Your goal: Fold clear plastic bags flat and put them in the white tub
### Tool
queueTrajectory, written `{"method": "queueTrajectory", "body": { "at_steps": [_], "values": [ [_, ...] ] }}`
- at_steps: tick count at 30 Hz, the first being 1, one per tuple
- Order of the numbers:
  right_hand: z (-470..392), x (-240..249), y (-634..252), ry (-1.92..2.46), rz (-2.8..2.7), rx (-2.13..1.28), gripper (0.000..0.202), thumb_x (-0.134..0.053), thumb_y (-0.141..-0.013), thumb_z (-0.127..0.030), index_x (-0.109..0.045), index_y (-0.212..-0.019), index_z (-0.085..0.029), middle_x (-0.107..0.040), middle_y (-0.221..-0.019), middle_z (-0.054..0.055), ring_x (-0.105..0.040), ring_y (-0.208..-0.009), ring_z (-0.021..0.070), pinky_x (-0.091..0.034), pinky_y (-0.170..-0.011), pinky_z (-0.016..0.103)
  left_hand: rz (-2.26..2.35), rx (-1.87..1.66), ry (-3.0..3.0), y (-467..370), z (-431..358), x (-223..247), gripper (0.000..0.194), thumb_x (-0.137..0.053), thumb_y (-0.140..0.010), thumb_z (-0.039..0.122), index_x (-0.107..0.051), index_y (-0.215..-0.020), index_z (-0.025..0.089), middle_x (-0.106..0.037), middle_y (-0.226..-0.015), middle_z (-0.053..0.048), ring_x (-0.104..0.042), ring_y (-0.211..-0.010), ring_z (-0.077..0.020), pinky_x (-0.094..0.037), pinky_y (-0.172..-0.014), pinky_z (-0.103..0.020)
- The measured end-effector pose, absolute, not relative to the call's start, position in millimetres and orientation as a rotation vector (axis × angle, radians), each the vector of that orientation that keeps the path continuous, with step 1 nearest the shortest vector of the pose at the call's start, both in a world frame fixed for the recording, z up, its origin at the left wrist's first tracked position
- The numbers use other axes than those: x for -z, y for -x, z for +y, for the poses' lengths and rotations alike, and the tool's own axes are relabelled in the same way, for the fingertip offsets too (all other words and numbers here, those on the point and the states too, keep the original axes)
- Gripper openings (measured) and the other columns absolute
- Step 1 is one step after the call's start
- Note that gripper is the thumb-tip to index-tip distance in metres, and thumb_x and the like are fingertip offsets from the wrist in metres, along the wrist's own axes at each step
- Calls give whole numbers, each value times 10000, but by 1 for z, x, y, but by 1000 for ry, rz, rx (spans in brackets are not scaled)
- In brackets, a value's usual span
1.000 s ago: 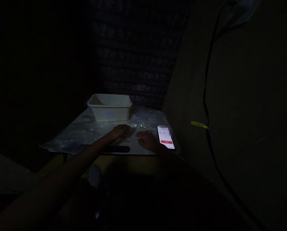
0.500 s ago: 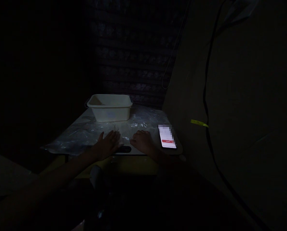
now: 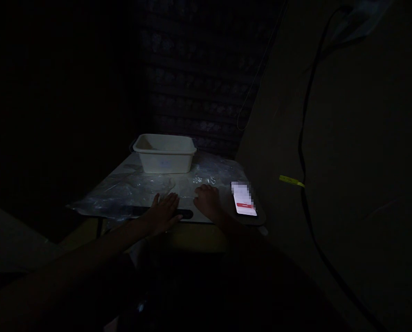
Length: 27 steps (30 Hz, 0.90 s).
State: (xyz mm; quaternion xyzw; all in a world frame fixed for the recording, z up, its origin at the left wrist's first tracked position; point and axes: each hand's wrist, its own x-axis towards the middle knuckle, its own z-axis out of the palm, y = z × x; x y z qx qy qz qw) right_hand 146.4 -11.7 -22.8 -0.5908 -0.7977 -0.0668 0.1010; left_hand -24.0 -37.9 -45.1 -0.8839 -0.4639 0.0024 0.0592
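Observation:
My left hand (image 3: pixel 163 213) lies palm down at the table's front edge, fingers extended and thumb apart. It is over a long black strip (image 3: pixel 185 214) beside the crumpled clear plastic sheet (image 3: pixel 136 186). My right hand (image 3: pixel 207 200) rests a little to the right with its fingers curled down. Whatever its fingertips may hold is hidden in the dimness. A lit phone (image 3: pixel 244 199) lies face up to the right of that hand. Behind both hands stands a white plastic tub (image 3: pixel 167 161), its inside mostly in shadow.
The light-coloured table (image 3: pixel 206 216) is partly covered by the plastic. A wall (image 3: pixel 268 138) rises close on the right, with a black cable (image 3: pixel 301 143) bearing a yellow tag (image 3: pixel 291 180). Patterned dark material (image 3: pixel 192 92) is behind the table. Surroundings are very dark.
My left hand has drawn back slightly towards the front edge, and its thumb now shows apart. The right hand stays nearly in place. The whole view has shifted a little.

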Motion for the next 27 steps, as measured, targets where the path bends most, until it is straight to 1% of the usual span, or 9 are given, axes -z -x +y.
{"method": "queueTrajectory", "body": {
  "at_steps": [3, 5, 8, 10, 13, 18, 21, 24, 27],
  "values": [
    [-23, 24, -138, 1560, -2428, 253, 313, -308, -771, -262, -463, -1024, -163, -485, -1063, 90, -356, -1033, 184, -222, -851, 364, -1445, -26, 2660, 22, -39, 45, 604, -121, -773, 483, -244, -1223, 100, -194, -1289, -135, -136, -1184, -241, -42, -896, -501],
    [-32, 26, -131, 1444, -2504, 220, 384, -224, -802, -342, -405, -1094, -170, -410, -1170, 82, -258, -1120, 191, -158, -894, 402, -1472, -35, 2656, 20, -40, 44, 617, -134, -767, 491, -246, -1221, 88, -196, -1288, -140, -132, -1184, -244, -54, -896, -502],
    [-40, 32, -128, 1396, -2602, 150, 502, -153, -790, -449, -333, -1165, -169, -272, -1274, 80, -115, -1184, 222, -73, -913, 459, -1485, -40, 2664, 20, -41, 44, 632, -161, -759, 494, -230, -1224, 73, -194, -1286, -151, -128, -1184, -248, -62, -893, -505],
    [-40, 34, -131, 1425, -2635, 105, 551, -133, -780, -478, -298, -1192, -152, -211, -1298, 93, -75, -1193, 234, -55, -913, 473, -1474, -35, 2675, 20, -41, 43, 638, -170, -754, 499, -224, -1226, 73, -189, -1288, -151, -126, -1184, -252, -54, -892, -511],
    [-35, 37, -139, 1493, -2638, 63, 592, -110, -773, -494, -271, -1208, -125, -172, -1307, 110, -53, -1195, 246, -54, -906, 491, -1462, -30, 2699, 21, -41, 42, 664, -161, -742, 528, -220, -1228, 78, -182, -1290, -151, -121, -1184, -261, -51, -888, -520],
    [-30, 42, -152, 1574, -2592, 106, 579, -129, -775, -487, -278, -1207, -130, -181, -1305, 107, -62, -1193, 249, -66, -906, 487, -1492, -66, 2704, 21, -42, 41, 692, -167, -731, 547, -202, -1233, 73, -151, -1293, -160, -105, -1185, -270, -63, -882, -523],
    [-28, 41, -159, 1591, -2564, 158, 555, -165, -773, -482, -311, -1187, -143, -224, -1291, 106, -98, -1185, 254, -86, -899, 484, -1495, -73, 2698, 20, -41, 40, 690, -163, -731, 551, -216, -1230, 78, -156, -1292, -162, -113, -1184, -271, -53, -885, -517],
    [-21, 34, -171, 1613, -2511, 213, 475, -201, -783, -440, -387, -1126, -169, -353, -1220, 98, -211, -1141, 251, -119, -878, 482, -1478, -52, 2687, 20, -38, 38, 663, -149, -740, 542, -252, -1220, 96, -176, -1292, -153, -122, -1182, -272, -37, -884, -519],
    [-8, 23, -194, 1752, -2394, 275, 320, -283, -784, -306, -505, -974, -175, -492, -1049, 98, -363, -1010, 230, -190, -833, 443, -1455, 10, 2667, 19, -32, 34, 592, -122, -769, 494, -253, -1222, 135, -208, -1291, -125, -128, -1181, -266, -40, -873, -530]
  ]
}}
